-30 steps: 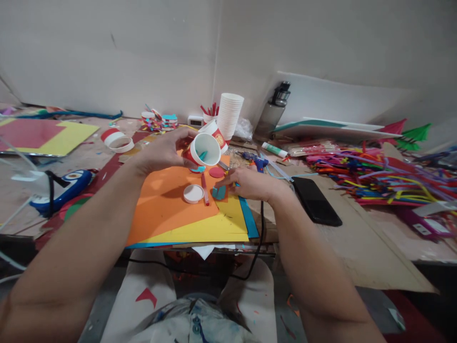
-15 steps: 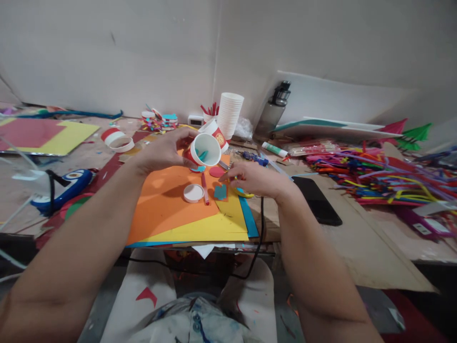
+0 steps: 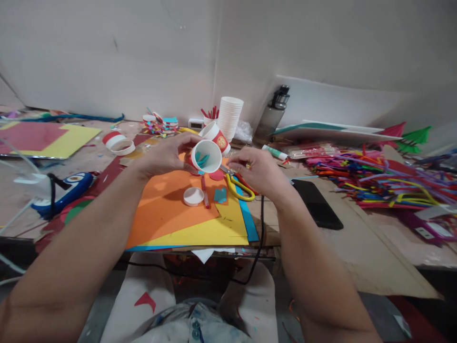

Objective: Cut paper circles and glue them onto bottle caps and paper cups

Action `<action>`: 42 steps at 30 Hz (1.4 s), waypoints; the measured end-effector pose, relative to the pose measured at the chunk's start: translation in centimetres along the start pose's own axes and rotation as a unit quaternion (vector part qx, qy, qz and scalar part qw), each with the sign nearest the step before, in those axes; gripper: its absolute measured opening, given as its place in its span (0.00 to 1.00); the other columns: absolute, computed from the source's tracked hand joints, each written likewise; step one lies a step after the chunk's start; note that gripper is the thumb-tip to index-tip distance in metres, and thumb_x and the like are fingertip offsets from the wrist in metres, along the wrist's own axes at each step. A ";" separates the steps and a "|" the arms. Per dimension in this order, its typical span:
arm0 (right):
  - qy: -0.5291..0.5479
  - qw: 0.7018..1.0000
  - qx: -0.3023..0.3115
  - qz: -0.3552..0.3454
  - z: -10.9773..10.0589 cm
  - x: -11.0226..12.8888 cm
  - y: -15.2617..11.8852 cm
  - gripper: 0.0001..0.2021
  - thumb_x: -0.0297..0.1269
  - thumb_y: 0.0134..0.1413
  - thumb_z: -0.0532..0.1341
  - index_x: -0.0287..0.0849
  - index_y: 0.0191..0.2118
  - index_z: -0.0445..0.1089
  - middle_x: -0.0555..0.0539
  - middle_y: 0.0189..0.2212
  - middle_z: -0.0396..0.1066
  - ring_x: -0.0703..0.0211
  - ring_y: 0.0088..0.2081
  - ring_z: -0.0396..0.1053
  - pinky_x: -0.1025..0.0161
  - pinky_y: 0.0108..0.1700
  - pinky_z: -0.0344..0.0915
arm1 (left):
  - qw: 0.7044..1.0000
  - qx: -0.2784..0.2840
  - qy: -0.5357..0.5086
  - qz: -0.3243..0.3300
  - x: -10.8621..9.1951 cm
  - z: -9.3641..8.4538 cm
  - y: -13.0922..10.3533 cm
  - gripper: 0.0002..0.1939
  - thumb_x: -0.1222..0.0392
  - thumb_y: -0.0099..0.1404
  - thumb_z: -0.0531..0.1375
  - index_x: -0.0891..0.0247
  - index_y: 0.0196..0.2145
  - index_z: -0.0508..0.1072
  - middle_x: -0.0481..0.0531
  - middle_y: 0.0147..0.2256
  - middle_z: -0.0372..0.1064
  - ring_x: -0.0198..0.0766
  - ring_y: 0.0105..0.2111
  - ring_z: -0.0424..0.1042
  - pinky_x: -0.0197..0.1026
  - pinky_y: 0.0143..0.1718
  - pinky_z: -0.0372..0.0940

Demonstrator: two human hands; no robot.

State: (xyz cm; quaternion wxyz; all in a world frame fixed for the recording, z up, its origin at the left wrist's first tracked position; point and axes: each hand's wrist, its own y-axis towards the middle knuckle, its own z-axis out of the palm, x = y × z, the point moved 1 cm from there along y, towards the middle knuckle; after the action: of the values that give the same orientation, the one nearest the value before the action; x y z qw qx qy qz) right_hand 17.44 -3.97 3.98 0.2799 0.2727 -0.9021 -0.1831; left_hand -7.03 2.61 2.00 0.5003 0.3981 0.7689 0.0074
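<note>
Tilted with its mouth toward me, a paper cup is gripped in my left hand. Teal paper pieces lie inside it. My right hand is just right of the cup, thumb and fingers pinched together above the yellow-handled scissors; what the fingers hold, if anything, is hidden. Below the cup, a white round lid and a red pen rest on orange paper. A teal cutout and a red paper disc lie near the scissors.
Behind the cup stand another red-and-white cup and a stack of white cups. To the right are a black phone, a glue stick and many pipe cleaners. A blue glue gun lies left.
My right hand has shifted slightly up and its fingers have drawn together, uncovering more of the scissors. My left hand still holds the cup, with its mouth slightly lower in view.
</note>
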 end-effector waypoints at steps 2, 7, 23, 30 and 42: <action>0.008 0.995 -0.097 -0.019 0.2 0.7 -0.1 0.08 0.34 0.59 0.60 0.41 0.34 0.77 0.47 0.32 0.75 0.61 0.33 0.68 0.64 0.37 0.62 | 1.000 0.006 0.002 0.009 0.1 0.2 0.0 0.36 0.53 0.45 0.74 0.57 0.52 0.72 0.58 0.53 0.70 0.50 0.53 0.69 0.52 0.55 0.65; -0.033 0.985 -0.149 -0.085 1.8 2.0 -0.3 0.10 0.33 0.63 0.56 0.41 0.40 0.75 0.46 0.32 0.69 0.61 0.34 0.64 0.63 0.37 0.62 | 0.999 -0.012 0.009 0.051 0.0 0.7 0.1 0.35 0.52 0.48 0.73 0.58 0.53 0.71 0.58 0.54 0.68 0.49 0.54 0.68 0.51 0.55 0.65; -0.265 0.957 -0.106 0.055 4.9 1.6 -0.2 0.09 0.33 0.60 0.58 0.47 0.35 0.77 0.40 0.46 0.62 0.44 0.49 0.51 0.47 0.47 0.58 | 0.987 0.002 0.137 0.085 -0.5 3.3 0.1 0.28 0.54 0.53 0.70 0.56 0.52 0.71 0.54 0.52 0.69 0.44 0.50 0.70 0.47 0.49 0.67; -0.212 0.969 -0.116 0.047 4.1 1.5 -0.4 0.09 0.30 0.60 0.57 0.43 0.35 0.76 0.40 0.48 0.65 0.45 0.49 0.52 0.48 0.47 0.57 | 0.992 -0.005 0.107 0.064 0.2 2.8 0.2 0.30 0.54 0.51 0.71 0.55 0.52 0.71 0.55 0.52 0.69 0.46 0.51 0.69 0.48 0.51 0.66; 0.011 0.990 0.007 0.137 0.4 0.1 0.0 0.04 0.30 0.54 0.61 0.40 0.31 0.73 0.48 0.31 0.72 0.59 0.35 0.66 0.61 0.38 0.58 | 0.992 -0.067 0.109 0.008 1.0 0.5 0.2 0.31 0.51 0.47 0.72 0.58 0.49 0.73 0.56 0.50 0.70 0.47 0.48 0.70 0.49 0.50 0.66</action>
State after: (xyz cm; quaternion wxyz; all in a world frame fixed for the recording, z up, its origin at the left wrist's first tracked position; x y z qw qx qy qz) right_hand 17.09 -3.96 3.76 0.3100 0.1501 -0.9292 -0.1337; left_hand -6.74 3.18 1.10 0.4390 0.3667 0.8133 0.1065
